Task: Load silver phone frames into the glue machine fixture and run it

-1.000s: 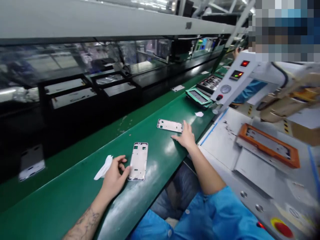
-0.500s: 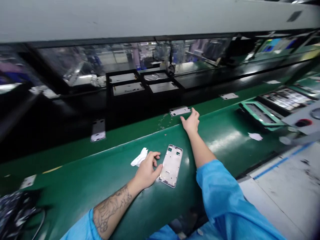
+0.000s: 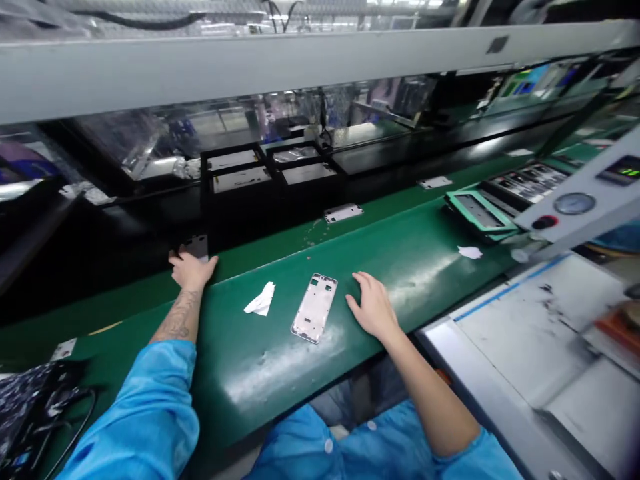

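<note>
A silver phone mid-frame (image 3: 315, 309) with two square cut-outs lies flat on the green mat, between my two hands. My left hand (image 3: 191, 268) reaches out to the far left, thumb and fingers apart, over another phone mid-frame (image 3: 199, 247); the hand covers its near end. To the right of the middle frame, my right hand (image 3: 374, 307) rests low over the mat, fingers loosely spread and holding nothing. A crumpled white paper (image 3: 261, 299) lies left of the middle frame. Farther back is one more phone mid-frame (image 3: 343, 213).
Black trays (image 3: 273, 175) with pale plates stand on the dark shelf behind. To the right are a green-rimmed fixture (image 3: 480, 212), a white scrap (image 3: 470, 252) and a grey machine arm with a gauge (image 3: 575, 203). Black cables (image 3: 37, 413) lie at lower left.
My left hand has left the middle frame's side and reached to the far-left frame. My right hand has drawn back from the far frame toward me. The view has shifted too.
</note>
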The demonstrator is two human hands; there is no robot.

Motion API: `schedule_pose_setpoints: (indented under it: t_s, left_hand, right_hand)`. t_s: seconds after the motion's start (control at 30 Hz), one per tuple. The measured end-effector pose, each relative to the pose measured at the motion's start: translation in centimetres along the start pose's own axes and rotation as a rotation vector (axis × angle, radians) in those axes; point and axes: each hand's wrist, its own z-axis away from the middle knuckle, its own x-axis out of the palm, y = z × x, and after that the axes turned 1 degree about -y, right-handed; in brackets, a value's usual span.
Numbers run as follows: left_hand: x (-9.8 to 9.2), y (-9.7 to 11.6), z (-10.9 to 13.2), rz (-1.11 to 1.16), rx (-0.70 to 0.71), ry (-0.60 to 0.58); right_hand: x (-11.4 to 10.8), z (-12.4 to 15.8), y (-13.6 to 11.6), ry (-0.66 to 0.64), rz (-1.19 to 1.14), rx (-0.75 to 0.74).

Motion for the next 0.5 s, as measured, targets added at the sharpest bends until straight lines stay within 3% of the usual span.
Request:
schedule_pose_setpoints:
  t_s: [0.13,0.27,0.37,0.5]
  left_hand:
    - [-1.2,0.1,-0.4,-0.018,-0.040,-0.085]
    - [-1.9,1.5,0.6,0.063,0.011,-0.138]
    - [-0.2,3.7,3.1,0.169,0.149,-0.175]
    - [4.4,8.5,8.6,0.316,0.488,-0.357]
  right_hand:
    - [-1.2,2.8,-1.6,-0.035,0.009,0.025]
    - [-1.6,5.3,-2.1,0.038,-0.037,0.064]
    - [-1.2,8.9,-2.1,0.149,-0.092,0.065]
    - [0.1,17.2,-1.7,0.324,-0.212,0.082]
